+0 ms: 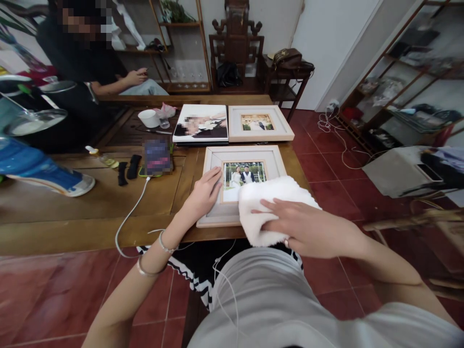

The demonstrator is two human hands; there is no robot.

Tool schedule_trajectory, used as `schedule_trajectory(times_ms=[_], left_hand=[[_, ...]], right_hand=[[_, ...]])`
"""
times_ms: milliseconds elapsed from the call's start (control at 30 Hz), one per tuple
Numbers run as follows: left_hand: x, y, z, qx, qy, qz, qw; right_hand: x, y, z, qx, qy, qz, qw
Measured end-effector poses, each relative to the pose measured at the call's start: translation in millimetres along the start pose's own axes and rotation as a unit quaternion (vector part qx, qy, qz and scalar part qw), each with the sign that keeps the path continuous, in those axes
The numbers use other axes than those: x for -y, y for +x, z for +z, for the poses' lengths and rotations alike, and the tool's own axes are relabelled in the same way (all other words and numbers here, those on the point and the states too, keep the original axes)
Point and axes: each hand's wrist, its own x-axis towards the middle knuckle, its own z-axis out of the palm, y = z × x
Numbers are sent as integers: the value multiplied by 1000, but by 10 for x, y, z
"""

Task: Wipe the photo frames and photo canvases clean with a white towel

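A pale framed photo (242, 157) lies flat on the wooden table (90, 203) right in front of me. My left hand (203, 193) rests on its left side, fingers flat and slightly spread, steadying the frame. My right hand (308, 227) presses a white cloth (268, 200) onto the frame's lower right part, fingers stretched over the cloth. The cloth hides that corner of the frame.
A second framed photo (259, 123) and a photo album (201, 123) lie farther back. A phone on a white cable (157, 157), a white cup (149, 118) and small black items (127, 169) sit to the left. Another person (90, 63) sits beyond the table. Shelves stand at right.
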Motion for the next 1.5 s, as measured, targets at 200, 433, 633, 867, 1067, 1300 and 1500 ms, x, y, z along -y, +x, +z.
schedule_trajectory(times_ms=[200, 433, 633, 867, 1067, 1300, 1500], left_hand=[[13, -1, -5, 1, 4, -2, 1000], [11, -8, -10, 3, 5, 1, 1000], [18, -10, 1, -10, 5, 6, 1000], [13, -19, 19, -19, 6, 3, 1000], [10, -13, 14, -16, 2, 3, 1000], [23, -6, 1, -11, 1, 9, 1000], [23, -4, -6, -16, 2, 14, 1000]], right_hand=[[-207, 328, 245, -92, -11, 60, 994], [-1064, 871, 272, -221, -95, 146, 959], [-1038, 967, 203, -148, -100, 104, 978], [-451, 342, 30, 0, 9, -6, 1000], [-202, 67, 24, 24, 70, -17, 997], [-729, 556, 281, -150, -18, 63, 987], [-1245, 989, 207, -219, -95, 135, 962]])
